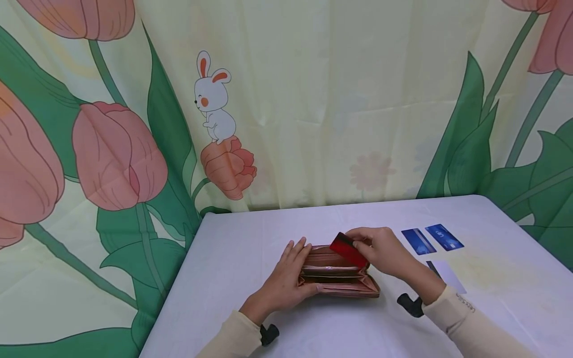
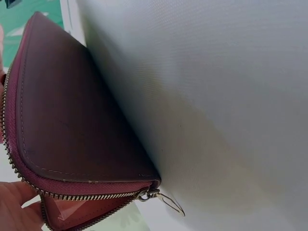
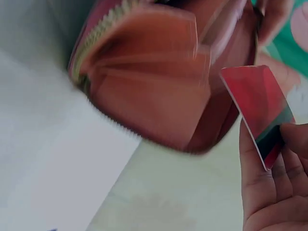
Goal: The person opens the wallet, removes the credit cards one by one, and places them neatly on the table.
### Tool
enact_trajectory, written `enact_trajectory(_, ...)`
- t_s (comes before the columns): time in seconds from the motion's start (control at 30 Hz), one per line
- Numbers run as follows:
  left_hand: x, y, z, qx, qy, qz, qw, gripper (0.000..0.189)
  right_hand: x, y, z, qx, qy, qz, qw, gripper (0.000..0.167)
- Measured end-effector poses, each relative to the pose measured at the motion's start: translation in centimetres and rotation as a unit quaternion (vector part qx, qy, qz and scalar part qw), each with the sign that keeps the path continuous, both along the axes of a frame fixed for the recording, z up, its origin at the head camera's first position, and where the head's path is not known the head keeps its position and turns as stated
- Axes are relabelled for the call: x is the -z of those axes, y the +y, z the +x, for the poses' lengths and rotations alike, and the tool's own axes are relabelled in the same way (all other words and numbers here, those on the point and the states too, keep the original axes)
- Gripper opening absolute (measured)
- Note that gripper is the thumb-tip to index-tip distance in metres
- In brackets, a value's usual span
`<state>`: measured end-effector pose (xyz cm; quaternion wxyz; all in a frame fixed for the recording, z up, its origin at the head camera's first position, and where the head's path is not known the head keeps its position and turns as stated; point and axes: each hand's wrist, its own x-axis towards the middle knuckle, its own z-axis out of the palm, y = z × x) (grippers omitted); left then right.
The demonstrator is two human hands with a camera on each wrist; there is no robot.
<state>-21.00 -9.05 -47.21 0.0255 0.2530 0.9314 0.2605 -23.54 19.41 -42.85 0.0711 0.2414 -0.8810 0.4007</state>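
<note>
An unzipped brown-pink wallet (image 1: 349,292) stands on the table with its compartments facing up. My left hand (image 1: 282,281) grips its left end, thumb at the near side and fingers at the far side. The left wrist view shows the wallet's dark outer face (image 2: 72,106) and its zipper pull (image 2: 171,204). Between thumb and fingers, my right hand (image 1: 385,248) pinches a red card (image 1: 346,248) with a dark stripe, tilted above the wallet's far right part. In the right wrist view the red card (image 3: 257,96) is beside the wallet's pleated side (image 3: 149,96).
Two blue cards (image 1: 418,241) (image 1: 444,237) lie on the white-covered table (image 1: 233,248) to the right. Closer to my right forearm is a pale card with a dark stripe (image 1: 449,276), partly hidden by the arm. A flower-printed curtain (image 1: 313,99) hangs behind the table.
</note>
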Motion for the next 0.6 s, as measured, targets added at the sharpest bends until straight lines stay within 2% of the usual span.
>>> enact_trajectory(0.13,-0.1,0.0,0.0,0.002,0.007,-0.008,0.9999,0.105,-0.3,2.0,-0.5,0.048,-0.029,-0.041,0.9976,0.025)
enact_trajectory(0.37,-0.1,0.1,-0.2,0.002,0.011,-0.022,0.9997,0.112,-0.2,5.8,-1.3,0.12,-0.08,-0.062,0.9876,0.031)
enact_trajectory(0.6,-0.1,0.0,-0.3,0.0,0.003,-0.014,0.9999,0.112,1.2,11.0,-1.5,0.185,-0.165,-0.086,0.9651,0.047)
